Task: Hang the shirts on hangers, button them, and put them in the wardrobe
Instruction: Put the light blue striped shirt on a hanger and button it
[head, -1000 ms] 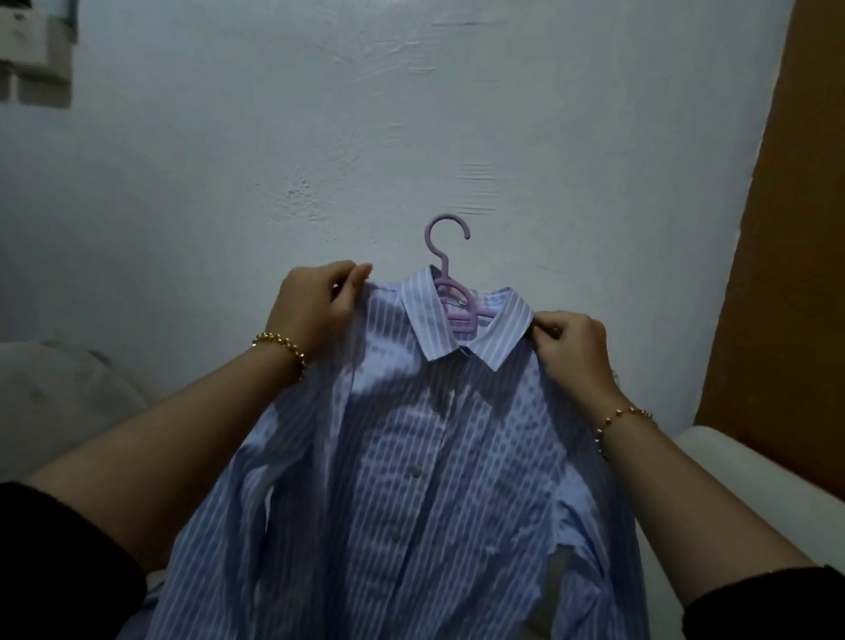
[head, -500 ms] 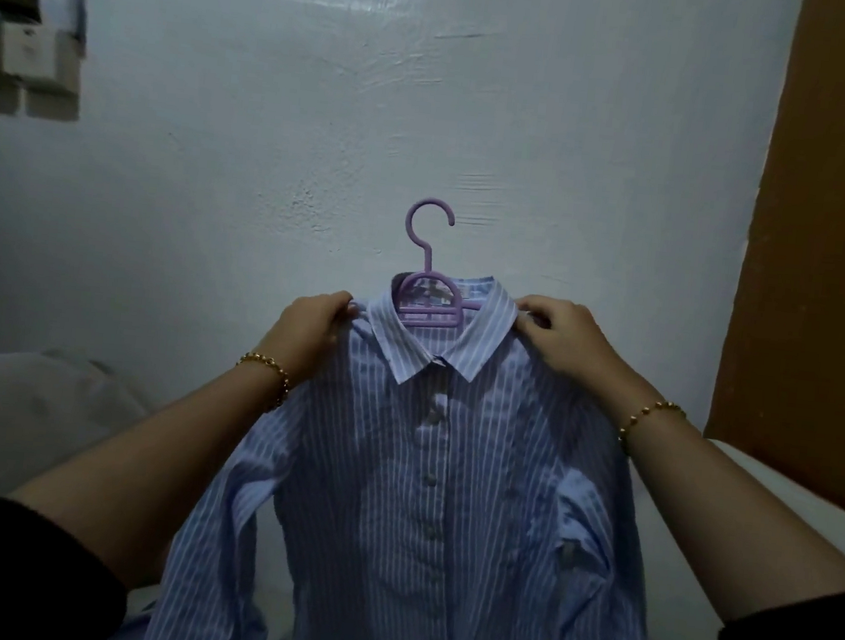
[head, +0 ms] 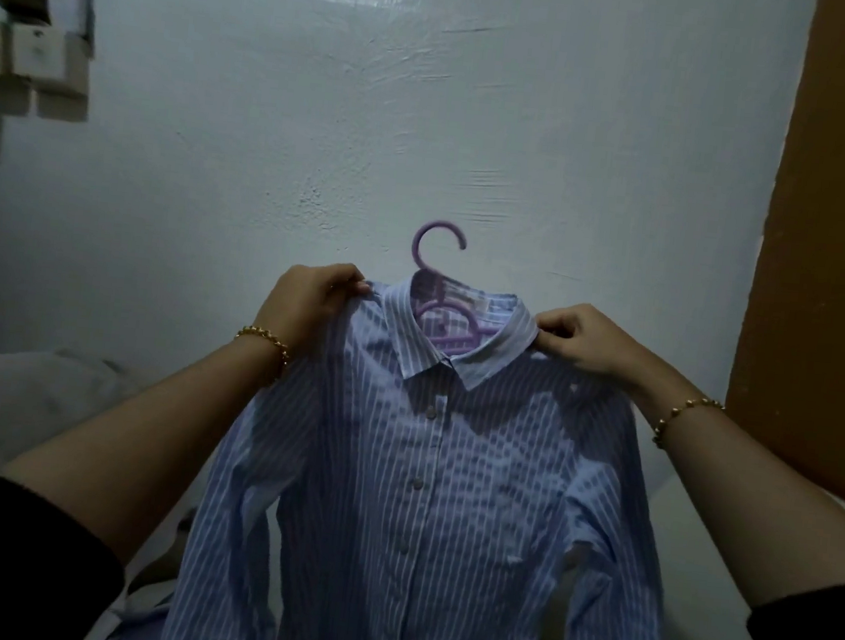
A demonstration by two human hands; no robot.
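The striped shirt [head: 423, 500] is held up in the air against the pale wall [head: 325, 130], draped on a lilac plastic hanger [head: 440, 249] whose hook pokes out at 12 o'clock of the collar. The left hand [head: 308, 303] sits at 9 o'clock of that collar with its fingers pinched on the shoulder seam. The right hand [head: 583, 340] mirrors it at 3 o'clock, fingers clamped on the cloth just beside the collar edge.

This looks like the squaring-up step. It calls for an even tug outward on both sides, so the seams sit on the hanger's arms and the hook stays central. The placket appears buttoned all the way down (the lower hem is out of view).

The fabric is thin, soft cotton-like weave with fine stripes. It is limp in the sleeves and stiffer in the collar, so it is likely to slide on the smooth plastic. A brown panel [head: 829, 255] stands at 3 o'clock; whether it is the wardrobe, I can't tell.
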